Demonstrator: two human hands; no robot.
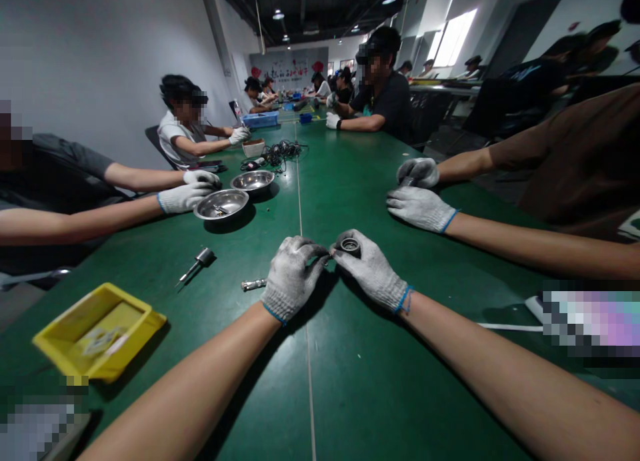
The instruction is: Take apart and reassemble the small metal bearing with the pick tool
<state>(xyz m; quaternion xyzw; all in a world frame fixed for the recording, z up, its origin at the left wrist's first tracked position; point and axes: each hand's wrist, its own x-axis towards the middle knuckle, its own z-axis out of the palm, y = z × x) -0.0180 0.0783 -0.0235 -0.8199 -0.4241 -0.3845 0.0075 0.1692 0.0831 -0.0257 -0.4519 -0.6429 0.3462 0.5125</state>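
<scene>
My right hand (373, 268), in a white knit glove with dark fingertips, is closed around a dark hollow cylinder (350, 246). Its open round end faces up and shows rings inside. My left hand (295, 274), gloved too, has thumb and fingers pinched together right beside the right fingertips. Whatever lies in that pinch is too small to make out. Just left of my left wrist a short silver metal piece (253, 284) rests on the green table (350, 394). Farther left lies a metal part with a thick round head and thin shaft (197, 268).
A yellow bin (100, 331) with small pieces inside stands at left. Two steel bowls, a near one (221, 206) and a far one (253, 181), sit by a co-worker's gloved hands. Tangled black cables (283, 153) lie beyond. Another co-worker's gloved hands (423, 204) work at right.
</scene>
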